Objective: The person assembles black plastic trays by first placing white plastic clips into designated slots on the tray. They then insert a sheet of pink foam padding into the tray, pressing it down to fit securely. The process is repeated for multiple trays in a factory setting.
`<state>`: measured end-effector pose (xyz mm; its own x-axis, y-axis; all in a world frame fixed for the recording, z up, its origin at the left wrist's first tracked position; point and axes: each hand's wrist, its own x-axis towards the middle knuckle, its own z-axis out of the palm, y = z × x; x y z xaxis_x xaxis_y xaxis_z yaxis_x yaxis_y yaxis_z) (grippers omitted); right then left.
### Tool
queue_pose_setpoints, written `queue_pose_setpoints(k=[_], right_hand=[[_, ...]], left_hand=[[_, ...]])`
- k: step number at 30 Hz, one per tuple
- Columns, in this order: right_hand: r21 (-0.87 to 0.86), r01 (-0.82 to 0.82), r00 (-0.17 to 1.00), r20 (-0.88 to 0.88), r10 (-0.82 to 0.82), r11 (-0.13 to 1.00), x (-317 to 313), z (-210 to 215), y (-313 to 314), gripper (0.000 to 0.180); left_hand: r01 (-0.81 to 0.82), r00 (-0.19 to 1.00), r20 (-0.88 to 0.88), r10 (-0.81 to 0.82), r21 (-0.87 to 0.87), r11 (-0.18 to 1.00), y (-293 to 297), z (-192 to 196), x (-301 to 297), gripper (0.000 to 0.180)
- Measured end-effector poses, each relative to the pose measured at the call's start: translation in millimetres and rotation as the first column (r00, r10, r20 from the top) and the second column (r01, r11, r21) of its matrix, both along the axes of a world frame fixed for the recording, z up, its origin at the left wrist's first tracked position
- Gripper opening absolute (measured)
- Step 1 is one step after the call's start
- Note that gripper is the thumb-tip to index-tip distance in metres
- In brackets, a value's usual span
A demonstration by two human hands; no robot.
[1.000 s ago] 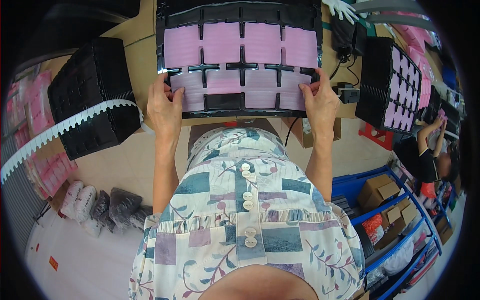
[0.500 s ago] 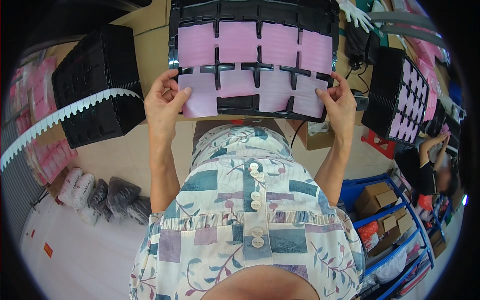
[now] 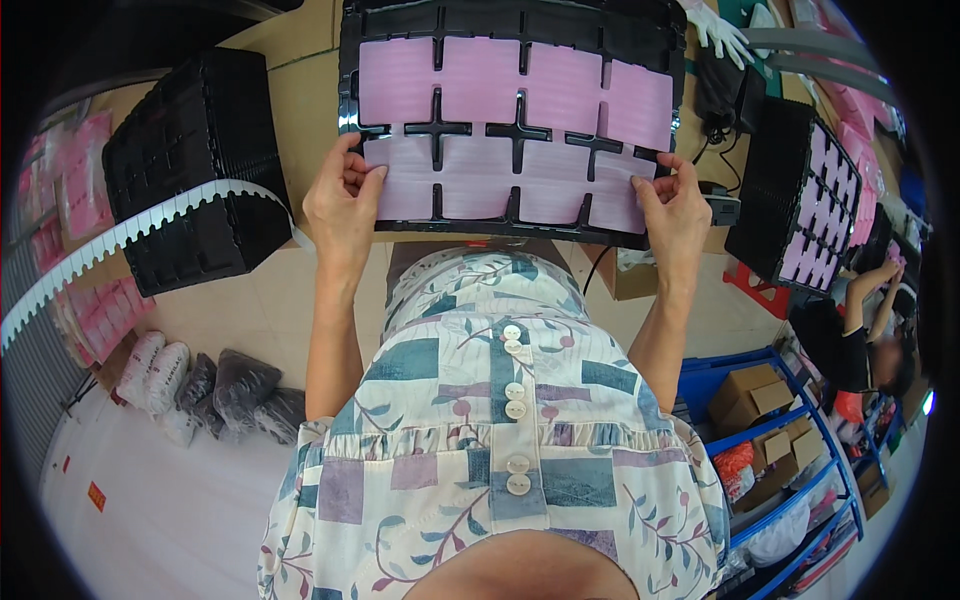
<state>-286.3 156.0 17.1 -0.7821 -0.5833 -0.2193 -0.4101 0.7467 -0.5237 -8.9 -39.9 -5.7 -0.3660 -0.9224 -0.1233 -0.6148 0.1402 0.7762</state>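
A black plastic tray [image 3: 480, 20] with raised dividers lies on the table in front of me. A pink foam sheet [image 3: 480, 85], notched around the dividers, covers its middle row. Along the near row lies a second pink foam sheet [image 3: 475, 190], fairly flat. My left hand [image 3: 345, 190] pinches that near sheet's left end, thumb on top and fingers curled at the tray's side. At the opposite end my right hand [image 3: 675, 195] holds the same sheet between thumb and fingers. The fingertips beneath are partly hidden.
Stacks of black trays stand at left [image 3: 200, 170] and right [image 3: 795, 195]; the right one shows pink pieces. White gloves [image 3: 715, 30] and a black adapter with cables [image 3: 725, 90] lie beyond the tray's right side. A co-worker [image 3: 860, 340] is at far right.
The near pink sheet has settled flatter, and its front edge now sits more evenly along the row. My left hand has moved slightly right; my right hand stays at its end.
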Motion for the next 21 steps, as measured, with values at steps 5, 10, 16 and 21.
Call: queue_pose_setpoints(k=[5, 10, 16, 21], right_hand=[[0.068, -0.044, 0.994, -0.096, 0.051, 0.997, 5.7, -0.2, 0.0, 0.039], [0.038, -0.054, 0.993, -0.098, 0.058, 0.998, 5.5, 0.1, 0.4, 0.039], [0.057, -0.079, 0.986, -0.139, 0.086, 0.995, 7.2, 1.4, -3.1, 0.038], [0.055, -0.095, 0.981, -0.165, 0.103, 0.994, 8.7, -1.4, -0.3, 0.037]], left_hand=[[-0.004, 0.996, 0.086, 0.014, -0.113, 0.994, 3.2, -1.2, -5.5, 0.039], [0.01, 0.993, 0.119, 0.004, -0.116, 0.993, 1.1, -2.4, -5.2, 0.039], [0.02, 0.99, 0.143, -0.001, -0.133, 0.991, 1.4, -2.3, -6.6, 0.038], [0.039, 0.987, 0.161, -0.011, -0.175, 0.984, 3.1, -2.3, -8.1, 0.039]])
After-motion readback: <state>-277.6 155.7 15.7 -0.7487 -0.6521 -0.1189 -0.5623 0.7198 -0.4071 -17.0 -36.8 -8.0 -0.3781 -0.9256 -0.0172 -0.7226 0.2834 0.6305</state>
